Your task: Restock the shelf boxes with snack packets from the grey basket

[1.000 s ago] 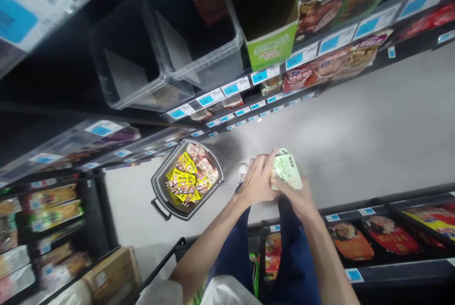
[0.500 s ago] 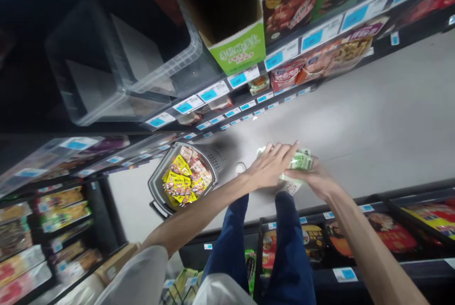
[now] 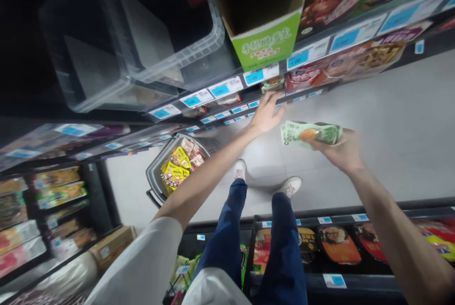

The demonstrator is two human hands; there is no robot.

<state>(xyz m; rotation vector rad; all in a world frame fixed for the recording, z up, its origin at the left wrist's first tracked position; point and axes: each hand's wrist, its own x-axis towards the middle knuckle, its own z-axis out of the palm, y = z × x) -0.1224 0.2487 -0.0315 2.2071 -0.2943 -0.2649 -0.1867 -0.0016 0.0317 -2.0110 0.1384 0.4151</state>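
Note:
In my right hand (image 3: 343, 151) is a green and white snack packet (image 3: 293, 132) with an orange patch on its front, held over the aisle floor. Whether it is one packet or more I cannot tell. My left hand (image 3: 266, 113) is open, fingers stretched toward the lower shelf and thumb apart, with nothing in it. Just beyond those fingertips, a similar greenish packet (image 3: 273, 83) shows partly under the shelf edge. A grey shopping basket (image 3: 153, 174) with several yellow and pinkish snack packets (image 3: 175, 174) stands on the floor, left of my feet.
Above my hands are a green cardboard box (image 3: 268, 42) and a clear plastic bin (image 3: 199, 54) on the shelf. Red snack packets (image 3: 305, 76) sit lower down. Behind my legs runs a low shelf with trays (image 3: 339, 246). A brown carton (image 3: 112, 248) is at lower left.
My hands, together over the green packet before, have parted. The left let go and moved up toward the shelf; the right moved up and to the right with the packet. The view has shifted slightly.

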